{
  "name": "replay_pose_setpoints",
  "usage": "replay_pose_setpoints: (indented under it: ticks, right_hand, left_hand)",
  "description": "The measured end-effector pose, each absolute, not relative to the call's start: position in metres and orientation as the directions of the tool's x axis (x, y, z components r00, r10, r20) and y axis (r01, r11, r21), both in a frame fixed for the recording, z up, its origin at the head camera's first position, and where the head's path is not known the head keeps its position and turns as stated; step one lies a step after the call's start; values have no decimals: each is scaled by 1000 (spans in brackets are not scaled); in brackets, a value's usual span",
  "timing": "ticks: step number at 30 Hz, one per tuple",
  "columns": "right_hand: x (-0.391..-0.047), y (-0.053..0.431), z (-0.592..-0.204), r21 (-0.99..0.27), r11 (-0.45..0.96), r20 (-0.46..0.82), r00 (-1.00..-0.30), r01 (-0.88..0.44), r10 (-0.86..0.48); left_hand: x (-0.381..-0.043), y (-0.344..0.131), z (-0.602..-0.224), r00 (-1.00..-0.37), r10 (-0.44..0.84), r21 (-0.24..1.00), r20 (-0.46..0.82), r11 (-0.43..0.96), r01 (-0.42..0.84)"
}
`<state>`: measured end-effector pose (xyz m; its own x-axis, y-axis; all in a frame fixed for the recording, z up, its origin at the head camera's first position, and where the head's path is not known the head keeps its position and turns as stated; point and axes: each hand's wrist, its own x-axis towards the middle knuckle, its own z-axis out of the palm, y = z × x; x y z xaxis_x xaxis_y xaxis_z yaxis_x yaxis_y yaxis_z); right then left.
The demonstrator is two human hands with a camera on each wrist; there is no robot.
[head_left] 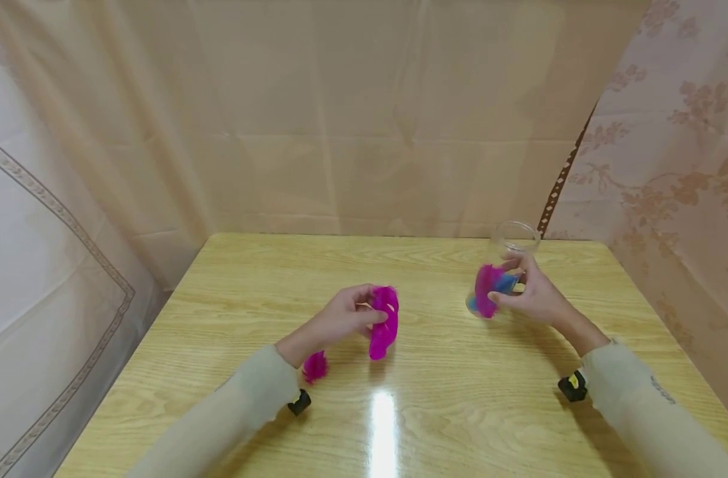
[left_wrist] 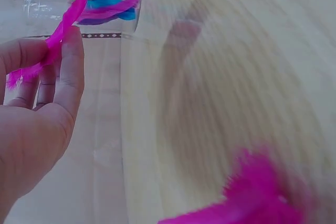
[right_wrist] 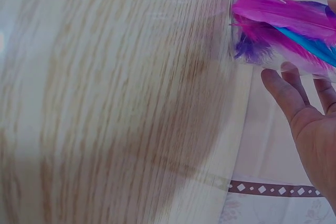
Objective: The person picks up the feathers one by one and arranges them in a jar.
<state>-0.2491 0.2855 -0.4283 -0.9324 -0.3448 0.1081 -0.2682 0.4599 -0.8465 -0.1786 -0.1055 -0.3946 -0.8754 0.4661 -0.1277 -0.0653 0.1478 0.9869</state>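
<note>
My left hand (head_left: 347, 313) pinches a bright magenta feather (head_left: 386, 325) between thumb and fingers, above the middle of the table. In the left wrist view this feather (left_wrist: 62, 30) slants up past the fingertips. At the right, my right hand (head_left: 536, 295) holds a clear cylindrical container (head_left: 516, 248) around its side. Magenta, blue and purple feathers (right_wrist: 294, 14) show through its wall. Near my left wrist, another magenta feather (head_left: 315, 366) lies on the table, partly hidden by the sleeve; it looks blurred in the left wrist view.
The wooden table (head_left: 459, 398) has a glossy light reflection near its front. A beige curtain (head_left: 340, 119) hangs behind the back edge, and a floral cloth (head_left: 687, 166) hangs at the right. White cloth (head_left: 35, 265) covers the left side. A black device sits under each wrist.
</note>
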Motion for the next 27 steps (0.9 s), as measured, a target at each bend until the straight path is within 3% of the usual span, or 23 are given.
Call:
replay_pose_setpoints:
  ticks: [14,27]
  right_hand:
    - [-249,286,-428,-832,484,106,-933,-272,-343]
    - [-249,285,-429,-819,496,118,-932,-287,-344]
  left_hand:
    - [-190,-58,-370,-838,544,998,-45,51,-21]
    - [-198,-36,-368,-856,515,999,-46,43,-27]
